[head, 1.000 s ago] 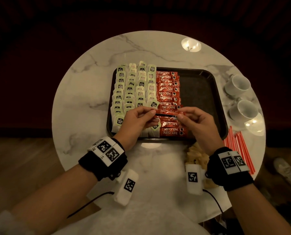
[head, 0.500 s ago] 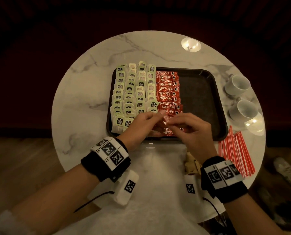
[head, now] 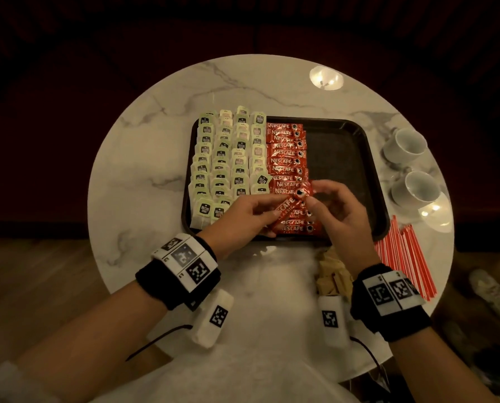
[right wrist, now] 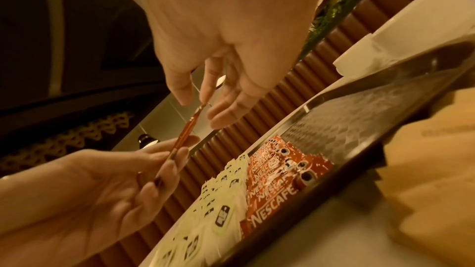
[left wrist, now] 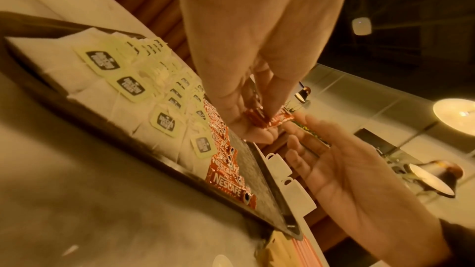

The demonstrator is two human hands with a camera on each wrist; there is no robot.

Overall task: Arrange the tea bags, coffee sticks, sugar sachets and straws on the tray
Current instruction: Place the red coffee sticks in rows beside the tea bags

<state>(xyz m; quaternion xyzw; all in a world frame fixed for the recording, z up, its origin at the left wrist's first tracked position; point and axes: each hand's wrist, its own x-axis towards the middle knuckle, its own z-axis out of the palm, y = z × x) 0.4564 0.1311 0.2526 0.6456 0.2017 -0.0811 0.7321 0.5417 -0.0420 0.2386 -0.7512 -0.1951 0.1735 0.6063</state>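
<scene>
Pinched at opposite ends by left hand [head: 244, 212] and, seemingly, right hand [head: 337, 212], coffee stick [head: 289, 206] slants above tray [head: 350, 135].

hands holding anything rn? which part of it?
One red Nescafe coffee stick, lifted and tilted over the black tray. Left hand pinches its near end, right hand its far end.

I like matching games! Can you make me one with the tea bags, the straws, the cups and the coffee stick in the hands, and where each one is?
Things:
1. tea bags
2. straws
3. cups
4. held coffee stick

Places:
A. on the table, right of the tray
B. pinched between both hands, above the tray
C. on the table, near right of the tray
D. in rows on the tray's left part

Pairs: 1-D, 2-C, 3-A, 4-B
</scene>
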